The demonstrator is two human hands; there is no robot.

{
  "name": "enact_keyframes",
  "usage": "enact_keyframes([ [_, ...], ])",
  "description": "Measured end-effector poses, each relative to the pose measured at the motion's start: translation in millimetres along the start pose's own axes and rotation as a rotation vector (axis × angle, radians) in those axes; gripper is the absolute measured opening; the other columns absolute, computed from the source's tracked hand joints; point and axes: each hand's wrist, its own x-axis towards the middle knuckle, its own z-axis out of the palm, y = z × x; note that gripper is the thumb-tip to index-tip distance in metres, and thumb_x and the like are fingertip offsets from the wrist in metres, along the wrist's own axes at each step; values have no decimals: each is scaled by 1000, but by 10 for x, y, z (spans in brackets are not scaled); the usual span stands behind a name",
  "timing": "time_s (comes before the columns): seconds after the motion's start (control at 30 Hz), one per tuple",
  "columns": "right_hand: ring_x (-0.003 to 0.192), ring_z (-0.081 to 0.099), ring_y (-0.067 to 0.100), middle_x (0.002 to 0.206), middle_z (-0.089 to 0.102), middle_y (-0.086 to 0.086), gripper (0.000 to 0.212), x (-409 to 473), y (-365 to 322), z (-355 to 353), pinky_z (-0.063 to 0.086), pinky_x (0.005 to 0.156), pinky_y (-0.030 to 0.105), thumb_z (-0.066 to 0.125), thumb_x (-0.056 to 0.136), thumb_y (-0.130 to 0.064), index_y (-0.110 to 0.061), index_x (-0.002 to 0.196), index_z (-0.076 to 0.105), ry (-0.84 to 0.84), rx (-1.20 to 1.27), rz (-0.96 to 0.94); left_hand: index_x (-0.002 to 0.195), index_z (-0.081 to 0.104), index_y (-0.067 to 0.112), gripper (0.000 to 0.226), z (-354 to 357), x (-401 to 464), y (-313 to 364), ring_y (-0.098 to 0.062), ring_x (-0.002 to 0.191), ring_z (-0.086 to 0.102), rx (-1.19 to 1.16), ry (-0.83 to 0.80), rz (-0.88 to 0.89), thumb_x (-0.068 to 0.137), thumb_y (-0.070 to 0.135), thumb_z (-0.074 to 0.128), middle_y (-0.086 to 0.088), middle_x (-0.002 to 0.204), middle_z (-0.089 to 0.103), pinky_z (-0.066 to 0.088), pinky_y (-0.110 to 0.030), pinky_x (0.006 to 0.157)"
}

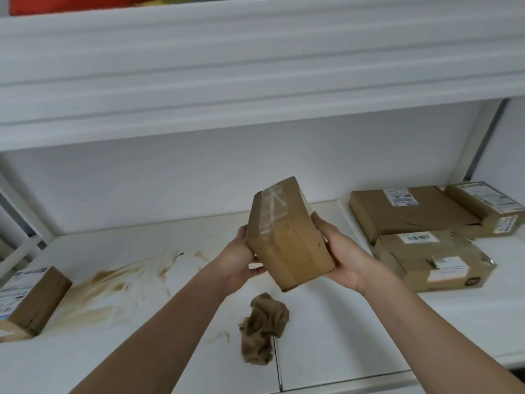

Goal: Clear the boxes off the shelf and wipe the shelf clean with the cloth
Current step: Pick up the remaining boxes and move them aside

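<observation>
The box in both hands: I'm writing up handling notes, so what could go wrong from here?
1. The box is tilted between the left hand and right hand; it might slip onto the cloth.
2. The brown spill reaches the left box, which may stain.

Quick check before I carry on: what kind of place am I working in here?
Probably a parcel storeroom or mailroom: white metal shelving, taped cardboard boxes with barcode labels, and another such box held in both hands. A brown spill stains the shelf.
</observation>
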Motion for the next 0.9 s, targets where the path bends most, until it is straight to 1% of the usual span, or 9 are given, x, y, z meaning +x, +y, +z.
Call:
enact_keyframes([
  [0.07, 111, 65, 31, 129, 63, 9, 98, 38, -46, -203, 54, 86, 50, 78, 71, -59, -26, 149, 29, 85, 33, -46, 128, 50, 20, 31, 164, 17, 57, -30, 104, 63, -76, 5, 12, 99, 11, 44, -9, 116, 66, 51, -47, 94],
  [0.1, 109, 66, 30, 127, 65, 7, 100, 24, -78, -271, 54, 85, 50, 80, 70, -55, -25, 149, 27, 115, 68, -80, 124, 54, 16, 27, 238, 35, 82, -32, 102, 63, -139, 35, -6, 99, 13, 43, -11, 116, 66, 50, -49, 95],
  [0.2, 99, 70, 20, 111, 70, -1, 68, -40, -196, -493, 58, 77, 42, 74, 81, -40, -33, 134, 32, 223, 61, -189, 116, 59, 10, 37, 468, 114, 170, -33, 103, 64, -279, 91, -89, 99, 40, 43, -14, 117, 64, 51, -52, 91],
  [0.33, 101, 68, 17, 118, 66, -4, 76, -146, -351, -730, 57, 82, 39, 74, 83, -34, -36, 143, 28, 315, -82, -289, 118, 54, 13, 79, 766, 230, 239, -31, 105, 64, -108, -12, -107, 70, 76, 57, -11, 116, 63, 52, -52, 90],
  [0.47, 99, 70, 13, 117, 68, -5, 38, -157, -522, -969, 57, 87, 41, 70, 88, -30, -37, 119, 48, 313, -203, -332, 118, 60, 20, 68, 1212, 274, 333, -21, 101, 65, 130, -114, -59, 68, 65, 68, -2, 106, 69, 51, -46, 94],
  [0.57, 102, 68, 19, 117, 68, 0, 57, -152, -647, -1167, 53, 92, 46, 68, 89, -30, -34, 135, 35, 347, -124, -298, 116, 61, 22, 51, 1449, 382, 378, -22, 102, 64, -7, -76, -77, 77, 53, 69, -3, 107, 67, 50, -47, 94],
  [0.67, 105, 64, 26, 120, 65, 5, 70, -165, -701, -1395, 51, 91, 46, 68, 84, -45, -31, 143, 32, 391, -128, -213, 108, 61, 22, 40, 1628, 476, 422, -24, 101, 62, -152, -61, -98, 80, 49, 68, -4, 107, 66, 50, -48, 95],
  [0.77, 107, 62, 26, 119, 63, 4, 57, -199, -696, -1505, 54, 89, 47, 66, 83, -55, -32, 130, 45, 360, -159, -138, 98, 60, 23, 28, 1805, 548, 467, -20, 92, 63, -193, -69, -100, 84, 47, 64, -2, 95, 66, 45, -48, 100],
  [0.9, 110, 60, 27, 120, 59, 2, 42, -152, -741, -1613, 57, 84, 46, 66, 84, -52, -35, 119, 51, 383, -86, -162, 96, 58, 24, 27, 2009, 659, 503, -18, 88, 62, -183, -79, -105, 85, 48, 62, 0, 92, 64, 46, -46, 101],
])
